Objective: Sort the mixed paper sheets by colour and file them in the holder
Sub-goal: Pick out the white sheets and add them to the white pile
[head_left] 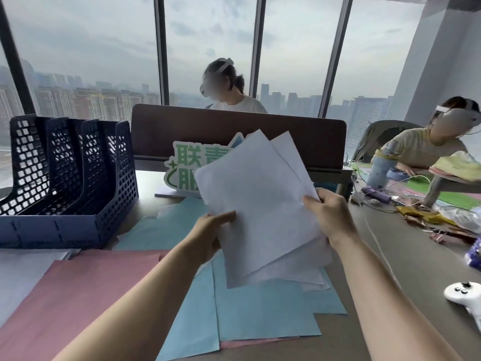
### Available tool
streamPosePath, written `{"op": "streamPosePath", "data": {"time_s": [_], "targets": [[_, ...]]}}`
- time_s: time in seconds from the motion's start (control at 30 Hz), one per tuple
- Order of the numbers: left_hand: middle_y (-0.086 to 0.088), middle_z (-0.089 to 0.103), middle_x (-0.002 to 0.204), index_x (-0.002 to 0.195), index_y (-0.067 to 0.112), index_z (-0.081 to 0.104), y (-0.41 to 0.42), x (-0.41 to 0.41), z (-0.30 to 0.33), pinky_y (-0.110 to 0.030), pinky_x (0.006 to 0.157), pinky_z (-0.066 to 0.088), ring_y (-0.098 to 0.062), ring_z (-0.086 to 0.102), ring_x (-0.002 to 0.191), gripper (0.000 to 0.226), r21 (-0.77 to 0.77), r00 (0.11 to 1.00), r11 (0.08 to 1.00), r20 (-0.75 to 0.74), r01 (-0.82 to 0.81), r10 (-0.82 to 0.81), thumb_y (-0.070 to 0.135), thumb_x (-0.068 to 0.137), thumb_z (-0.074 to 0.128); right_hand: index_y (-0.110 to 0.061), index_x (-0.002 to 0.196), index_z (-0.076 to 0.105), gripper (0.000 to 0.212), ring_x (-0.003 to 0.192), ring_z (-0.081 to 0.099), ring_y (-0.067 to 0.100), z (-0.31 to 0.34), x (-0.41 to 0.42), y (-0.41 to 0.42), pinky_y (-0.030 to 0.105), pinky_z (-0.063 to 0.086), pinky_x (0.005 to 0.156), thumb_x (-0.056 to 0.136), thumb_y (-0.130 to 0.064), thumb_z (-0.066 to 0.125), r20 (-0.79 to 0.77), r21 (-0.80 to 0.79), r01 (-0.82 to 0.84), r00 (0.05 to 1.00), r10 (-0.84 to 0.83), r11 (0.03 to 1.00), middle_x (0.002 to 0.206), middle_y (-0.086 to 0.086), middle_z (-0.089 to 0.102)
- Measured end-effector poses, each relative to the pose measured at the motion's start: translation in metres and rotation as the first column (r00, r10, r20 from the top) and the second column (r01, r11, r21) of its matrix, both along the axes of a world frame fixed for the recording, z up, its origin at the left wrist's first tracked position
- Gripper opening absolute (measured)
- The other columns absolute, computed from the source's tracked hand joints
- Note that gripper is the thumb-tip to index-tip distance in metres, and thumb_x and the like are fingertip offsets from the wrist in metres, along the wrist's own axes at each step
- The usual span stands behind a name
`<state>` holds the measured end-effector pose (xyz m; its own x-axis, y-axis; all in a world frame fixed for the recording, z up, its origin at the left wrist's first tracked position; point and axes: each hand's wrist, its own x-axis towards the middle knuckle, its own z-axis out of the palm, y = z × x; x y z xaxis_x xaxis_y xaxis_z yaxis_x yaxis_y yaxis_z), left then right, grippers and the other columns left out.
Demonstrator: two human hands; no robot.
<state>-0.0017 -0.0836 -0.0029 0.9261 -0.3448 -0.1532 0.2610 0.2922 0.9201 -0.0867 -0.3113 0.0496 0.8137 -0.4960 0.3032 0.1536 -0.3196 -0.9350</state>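
Observation:
I hold a fanned bundle of white sheets (260, 204) up over the desk. My left hand (208, 235) grips its lower left edge, and my right hand (330, 214) pinches its right edge. Below the bundle, light blue sheets (260, 313) lie spread on the desk. Pink sheets (86, 295) lie to their left, and a few white sheets (23, 267) sit at the far left. The dark blue mesh file holder (73, 178), with three upright slots, stands at the back left and looks empty.
A green-and-white sign (187, 168) stands against a brown desk divider (234, 134). One person sits behind the divider, another at the right. Cables, wrappers and clutter (429, 217) cover the right side. A white controller (466, 295) lies near the right edge.

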Motion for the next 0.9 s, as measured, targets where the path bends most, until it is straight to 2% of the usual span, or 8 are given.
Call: {"op": "streamPosePath", "data": {"time_s": [0.13,0.2,0.27,0.33,0.4,0.57,0.7,0.9], "targets": [[-0.018,0.07,0.091,0.091,0.004,0.069,0.026,0.01,0.007,-0.046,0.086,0.054,-0.025,0.064,0.072,0.014,0.138,0.962,0.962,0.175,-0.236,0.21,0.0,0.078,0.072,0.0,0.081,0.066,0.027,0.066,0.051,0.02,-0.016,0.006,0.01,0.028,0.038,0.059,0.091,-0.024,0.056,-0.138,0.056,-0.131,0.981,0.138,0.99,0.074,0.008,0.059],[-0.018,0.071,0.09,0.086,0.007,0.07,0.051,0.016,0.004,-0.047,0.084,0.054,-0.027,0.063,0.076,0.019,0.216,0.946,0.929,0.194,-0.301,0.261,0.009,0.067,0.075,-0.008,0.086,0.067,0.015,0.072,0.058,0.021,-0.031,0.009,0.015,0.026,0.043,0.058,0.09,-0.014,0.054,-0.331,-0.221,-0.184,0.938,0.104,0.958,0.079,0.005,0.063],[-0.018,0.07,0.088,0.084,0.006,0.069,0.074,0.017,-0.004,-0.046,0.082,0.054,-0.027,0.062,0.076,0.017,0.28,0.932,0.894,0.193,-0.351,0.305,0.009,0.067,0.073,-0.017,0.11,0.066,0.026,0.106,0.062,0.023,-0.047,0.012,0.024,0.027,0.049,0.081,0.086,-0.017,0.057,-0.574,-0.53,-0.37,0.819,-0.001,0.763,0.112,0.005,0.067],[-0.019,0.069,0.087,0.082,0.006,0.067,0.092,0.016,-0.014,-0.048,0.082,0.054,-0.028,0.062,0.074,0.008,0.326,0.925,0.867,0.176,-0.376,0.335,0.002,0.076,0.068,-0.019,0.136,0.051,0.055,0.126,0.052,0.025,-0.058,0.014,0.038,0.03,0.044,0.098,0.083,-0.026,0.063,-0.757,-0.567,-0.583,0.647,-0.09,0.581,0.139,0.005,0.053],[-0.02,0.068,0.086,0.081,0.005,0.066,0.105,0.015,-0.025,-0.048,0.082,0.054,-0.03,0.063,0.073,0.01,0.373,0.923,0.845,0.15,-0.384,0.354,-0.004,0.081,0.063,-0.018,0.135,0.047,0.064,0.12,0.055,0.027,-0.066,0.016,0.05,0.033,0.048,0.096,0.076,-0.029,0.068,-0.827,-0.529,-0.689,0.549,-0.12,0.495,0.137,0.007,0.054],[-0.019,0.065,0.079,0.082,0.002,0.064,0.119,0.004,-0.032,-0.042,0.074,0.052,-0.03,0.06,0.071,0.015,0.396,0.932,0.846,0.096,-0.357,0.349,0.001,0.067,0.069,-0.012,0.142,0.034,0.07,0.093,0.059,0.026,-0.067,0.027,0.067,0.03,0.049,0.076,0.08,-0.019,0.067,-0.843,-0.536,-0.744,0.493,-0.214,0.398,0.127,0.012,0.059],[-0.02,0.066,0.077,0.085,-0.002,0.066,0.125,-0.001,-0.031,-0.046,0.075,0.055,-0.031,0.062,0.068,0.02,0.404,0.936,0.847,0.08,-0.345,0.343,0.002,0.065,0.068,-0.013,0.145,0.032,0.059,0.119,0.057,0.031,-0.076,0.029,0.07,0.036,0.048,0.093,0.09,-0.014,0.055,-0.73,-0.677,-0.7,0.599,-0.329,0.227,0.135,0.011,0.053],[-0.022,0.066,0.08,0.092,-0.009,0.066,0.134,0.001,-0.037,-0.041,0.071,0.055,-0.031,0.062,0.065,0.015,0.432,0.931,0.83,0.068,-0.352,0.359,-0.009,0.078,0.062,-0.016,0.147,0.029,0.061,0.118,0.059,0.031,-0.083,0.025,0.064,0.037,0.048,0.09,0.091,-0.008,0.05,-0.582,-0.799,-0.585,0.693,-0.425,0.14,0.132,0.01,0.057]]}}
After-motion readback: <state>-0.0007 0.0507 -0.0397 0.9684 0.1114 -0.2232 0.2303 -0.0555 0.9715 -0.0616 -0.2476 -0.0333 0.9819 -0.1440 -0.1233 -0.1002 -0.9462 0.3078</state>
